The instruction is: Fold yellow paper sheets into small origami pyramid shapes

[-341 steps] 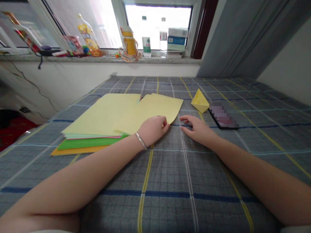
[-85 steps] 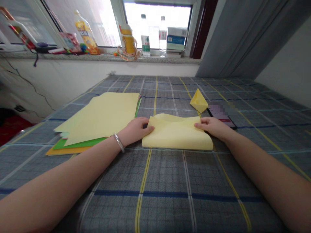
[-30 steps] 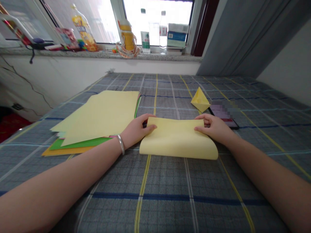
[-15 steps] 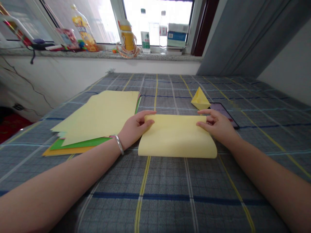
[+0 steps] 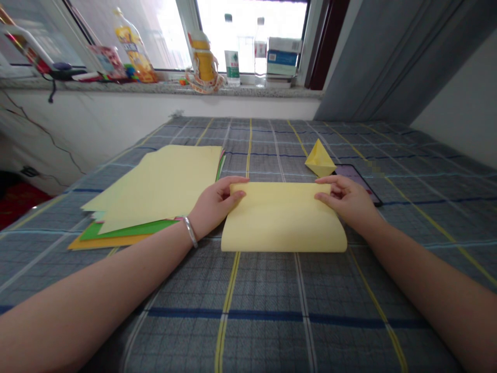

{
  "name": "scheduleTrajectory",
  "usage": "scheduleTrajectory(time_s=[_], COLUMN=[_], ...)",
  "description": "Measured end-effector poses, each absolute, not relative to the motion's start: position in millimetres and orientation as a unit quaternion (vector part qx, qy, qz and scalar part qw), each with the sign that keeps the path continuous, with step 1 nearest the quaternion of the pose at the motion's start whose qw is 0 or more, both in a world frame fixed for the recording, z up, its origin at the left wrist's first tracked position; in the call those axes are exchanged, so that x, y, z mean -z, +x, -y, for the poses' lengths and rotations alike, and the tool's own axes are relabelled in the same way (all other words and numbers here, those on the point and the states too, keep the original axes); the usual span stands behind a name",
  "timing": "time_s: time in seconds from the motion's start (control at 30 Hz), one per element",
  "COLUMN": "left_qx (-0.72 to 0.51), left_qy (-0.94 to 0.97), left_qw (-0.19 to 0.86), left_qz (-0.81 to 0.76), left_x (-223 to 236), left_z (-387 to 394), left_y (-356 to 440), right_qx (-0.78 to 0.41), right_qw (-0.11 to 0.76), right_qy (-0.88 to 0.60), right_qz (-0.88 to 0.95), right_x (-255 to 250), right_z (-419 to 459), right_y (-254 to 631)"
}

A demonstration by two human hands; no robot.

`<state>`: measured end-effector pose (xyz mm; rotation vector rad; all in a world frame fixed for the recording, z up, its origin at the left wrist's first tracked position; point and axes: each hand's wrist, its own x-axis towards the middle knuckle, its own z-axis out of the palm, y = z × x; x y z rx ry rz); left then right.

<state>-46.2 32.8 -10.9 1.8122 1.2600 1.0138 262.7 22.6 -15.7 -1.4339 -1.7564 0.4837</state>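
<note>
The folded yellow paper sheet [image 5: 283,217] lies on the plaid bedcover [image 5: 267,290], just right of the stacked paper [image 5: 163,186], long axis running left to right, rounded fold toward the person. The left hand [image 5: 215,204] and right hand [image 5: 345,199] each pinch one end of its far edge between thumb and fingers. The label on the windowsill bottle [image 5: 232,67] is too small to read.

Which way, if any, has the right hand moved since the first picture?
Yes, the right hand moved rightward, from below the folded yellow paper pyramid to its right.
</note>
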Motion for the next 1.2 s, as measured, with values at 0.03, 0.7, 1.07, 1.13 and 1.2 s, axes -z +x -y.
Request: scheduleTrajectory(time_s=[0.03,0.7,1.07,1.13,1.2], left_qx=[-0.395,-0.424,-0.418,-0.414,-0.415], left_qy=[0.699,0.691,0.714,0.714,0.711], left_qw=[0.350,0.363,0.290,0.291,0.302], left_qz=[-0.482,-0.459,-0.481,-0.483,-0.481], left_x=[11.3,14.1,15.2,15.5,15.4], left_z=[-33.1,-34.0,-35.7,-36.0,-36.0], left_y=[-46.2,-45.7,-49.0,-49.1,-48.7], right_qx=[-0.192,-0.181,-0.199,-0.201,-0.198], right_qw=[0.402,0.428,0.439,0.440,0.443], right_qy=[-0.568,-0.566,-0.582,-0.580,-0.579], right_qz=[0.692,0.681,0.655,0.656,0.655], right_x=[15.8,16.8,13.6,13.9,14.6], right_z=[-22.5,-22.4,-20.3,-20.2,-20.3], right_y=[262.3,260.0,253.6,253.4,253.7])
